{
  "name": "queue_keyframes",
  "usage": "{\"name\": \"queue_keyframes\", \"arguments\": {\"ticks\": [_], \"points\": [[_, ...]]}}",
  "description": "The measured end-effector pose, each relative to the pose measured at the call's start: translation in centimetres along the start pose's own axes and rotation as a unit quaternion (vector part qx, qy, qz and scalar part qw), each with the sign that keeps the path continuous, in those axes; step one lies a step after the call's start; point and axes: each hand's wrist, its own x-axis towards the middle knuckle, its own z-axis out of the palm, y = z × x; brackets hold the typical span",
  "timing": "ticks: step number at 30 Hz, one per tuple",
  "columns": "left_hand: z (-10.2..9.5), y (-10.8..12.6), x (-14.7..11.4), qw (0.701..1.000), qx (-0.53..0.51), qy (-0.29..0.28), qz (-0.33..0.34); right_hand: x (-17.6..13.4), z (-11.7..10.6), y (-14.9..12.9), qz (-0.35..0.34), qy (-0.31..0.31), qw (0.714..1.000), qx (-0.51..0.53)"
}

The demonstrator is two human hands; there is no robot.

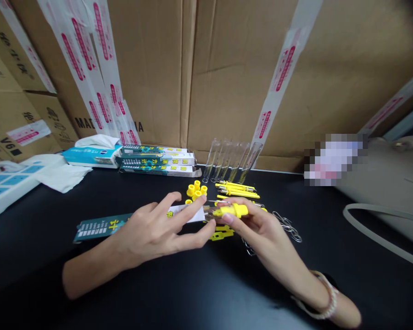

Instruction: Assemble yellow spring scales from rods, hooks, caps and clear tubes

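My right hand (261, 229) pinches a spring scale (240, 211) with a yellow end cap and a clear tube, held level at the mouth of a box. The tube's far end is hidden at the box's opening. My left hand (158, 229) lies across the long green and white box (101, 227), its thumb and index finger gripping either side near the open end. Just beyond my fingers stand several yellow caps (197, 190). Yellow rods with metal springs (239, 190) lie behind my right hand, and flat yellow pieces (222, 233) show below it.
Several clear tubes (227, 160) lean against the cardboard at the back. Stacked green and white boxes (158, 160) lie beside a blue tissue pack (92, 156). A power strip (17, 178) is at left. Metal hooks (287, 227) and a beige bag (385, 188) are at right.
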Motion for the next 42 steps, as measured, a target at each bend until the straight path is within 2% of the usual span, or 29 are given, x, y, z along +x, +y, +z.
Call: {"name": "queue_keyframes", "arguments": {"ticks": [5,10,14,19,25,29,34,38,42], "points": [[0.2,0.0,0.0,1.0,-0.006,-0.003,0.003,-0.1,0.1,0.1,0.031,-0.042,0.998,0.03],[0.1,0.3,0.0,1.0,-0.002,0.017,0.012,-0.3,-0.2,-0.2,0.0,-0.041,0.999,-0.017],[0.3,-0.1,0.4,0.999,-0.001,0.026,0.031,-0.1,-0.1,-0.1,-0.012,-0.076,0.996,-0.043],[1.0,-0.9,1.2,0.996,0.001,0.057,0.065,-0.1,0.1,0.7,-0.083,-0.031,0.992,-0.092],[2.1,-1.2,1.8,0.991,-0.002,0.112,0.073,-0.3,0.0,0.5,-0.053,0.038,0.996,0.066],[2.5,-1.6,1.8,0.992,0.002,0.106,0.068,0.2,-0.2,0.5,-0.07,0.029,0.997,0.033],[2.3,-1.6,1.6,0.991,-0.028,0.109,0.066,0.5,-0.4,1.1,-0.082,0.064,0.993,-0.051],[2.0,-1.2,1.5,0.991,-0.036,0.117,0.06,0.3,-0.5,1.5,-0.137,0.057,0.979,-0.137],[2.0,-1.0,1.6,0.991,-0.035,0.118,0.056,0.4,-0.6,1.8,-0.154,0.037,0.982,-0.102]]}}
